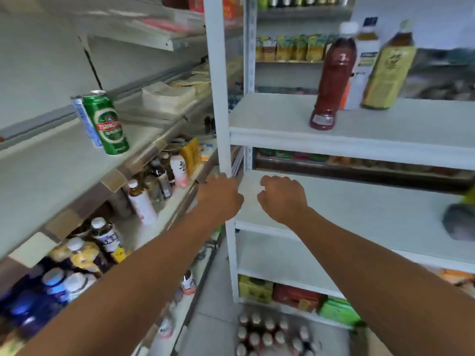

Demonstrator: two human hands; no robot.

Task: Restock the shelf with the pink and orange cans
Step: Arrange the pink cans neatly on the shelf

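My left hand (218, 196) is stretched out at the front white post (219, 98) of the right-hand rack, fingers loosely curled, nothing visible in it. My right hand (281, 199) hovers over the front left of the bare white middle shelf (359, 201), also loosely curled and holding nothing. A pink-and-white can (178, 170) stands among bottles on the lower left shelf. Two more such cans (189, 282) sit blurred lower down by the floor. No orange can is plainly visible.
A green beer can (110, 124) and a blue-white can (86, 122) stand on the grey left shelf. Three bottles, the nearest dark red (331, 80), stand on the upper right shelf. A pack of bottles (270, 332) lies on the floor below.
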